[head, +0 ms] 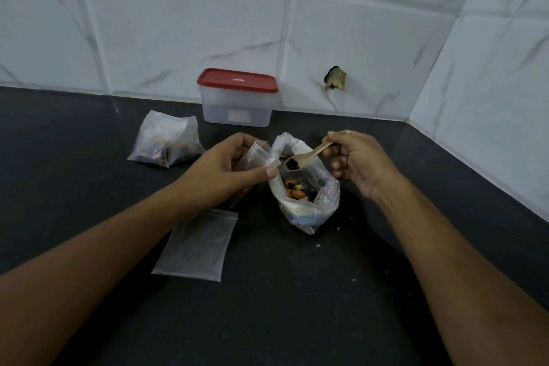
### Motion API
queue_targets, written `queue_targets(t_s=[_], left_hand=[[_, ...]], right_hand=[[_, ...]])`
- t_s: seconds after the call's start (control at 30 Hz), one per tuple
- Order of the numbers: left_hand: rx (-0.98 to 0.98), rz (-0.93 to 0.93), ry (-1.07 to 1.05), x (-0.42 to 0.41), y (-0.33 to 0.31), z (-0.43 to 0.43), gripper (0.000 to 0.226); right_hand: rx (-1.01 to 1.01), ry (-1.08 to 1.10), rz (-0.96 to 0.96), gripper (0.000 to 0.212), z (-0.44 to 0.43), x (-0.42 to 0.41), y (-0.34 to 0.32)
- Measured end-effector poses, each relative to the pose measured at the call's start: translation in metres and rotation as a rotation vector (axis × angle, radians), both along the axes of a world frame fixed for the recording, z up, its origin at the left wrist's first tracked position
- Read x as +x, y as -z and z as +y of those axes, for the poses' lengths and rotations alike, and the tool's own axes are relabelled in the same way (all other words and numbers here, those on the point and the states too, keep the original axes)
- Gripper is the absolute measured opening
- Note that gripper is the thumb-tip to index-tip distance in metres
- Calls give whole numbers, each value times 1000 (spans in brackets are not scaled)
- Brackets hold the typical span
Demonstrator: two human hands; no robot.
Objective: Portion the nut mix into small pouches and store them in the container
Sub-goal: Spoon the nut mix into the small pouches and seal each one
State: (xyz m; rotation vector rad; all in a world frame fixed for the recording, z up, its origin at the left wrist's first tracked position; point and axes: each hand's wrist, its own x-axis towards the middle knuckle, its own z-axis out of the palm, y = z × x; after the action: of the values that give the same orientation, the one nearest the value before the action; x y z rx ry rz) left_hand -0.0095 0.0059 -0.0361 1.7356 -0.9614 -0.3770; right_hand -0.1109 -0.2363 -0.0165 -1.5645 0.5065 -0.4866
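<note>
Nut mix point(297, 189) low in the open clear bag point(312, 217), mid-counter point(297, 321), just ahead of both hands. Up in the right hand point(356, 160): wooden spoon point(310, 154), pinched by the handle between thumb and curled fingers, bowl loaded with a few dark pieces, hovering over the bag's mouth. Over in the left hand point(225, 169): small pouch point(257, 154), gripped at the rim, thumb pressed along its top edge, mouth turned toward the spoon. Width of that mouth: hard to tell. Risky bit right now, by the look of it: floppy opening, shallow spoon, a gap to cross. Too quick a tilt, or a rim folding shut under the thumb, and likely pieces bouncing onto the counter instead of into the pouch. Could also snag the big bag's soft wall with the spoon and tip it over. Two filled pouches point(167, 142) back left, one empty pouch point(199, 246) flat near the left wrist, container point(237, 107) at the wall with red lid point(237, 80) on, yet to come off before any storing.
</note>
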Motion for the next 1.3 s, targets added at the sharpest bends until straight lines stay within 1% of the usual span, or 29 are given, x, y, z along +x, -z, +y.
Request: queue_targets(t_s=[0.23,0.47,0.63,0.8,0.9,1.0,1.17,1.3], left_hand=[[-7,-4,-4,1,1,-1,56],[-3,-15,-6,3,3,-1,54],[1,-26,1,2,1,-1,57],[-13,-27,4,3,3,-1,56],[-22,-25,2,3,3,-1,54],[-21,-21,0,3,3,-1,53],[-13,-20,-6,6,5,-1,52],[-7,-18,-1,6,5,-2,53]], right_hand=[[52,6,-81,17,1,-1,-5],[55,-99,-164,16,18,-2,-14],[-47,-201,-152,15,29,-1,-11],[-212,-351,-74,18,37,-2,-9],[-239,-406,-59,16,40,-3,-9],[-206,-374,-107,13,39,-3,-11],[-104,-240,-226,12,29,-3,-15],[-35,-143,-249,11,21,-4,-18]])
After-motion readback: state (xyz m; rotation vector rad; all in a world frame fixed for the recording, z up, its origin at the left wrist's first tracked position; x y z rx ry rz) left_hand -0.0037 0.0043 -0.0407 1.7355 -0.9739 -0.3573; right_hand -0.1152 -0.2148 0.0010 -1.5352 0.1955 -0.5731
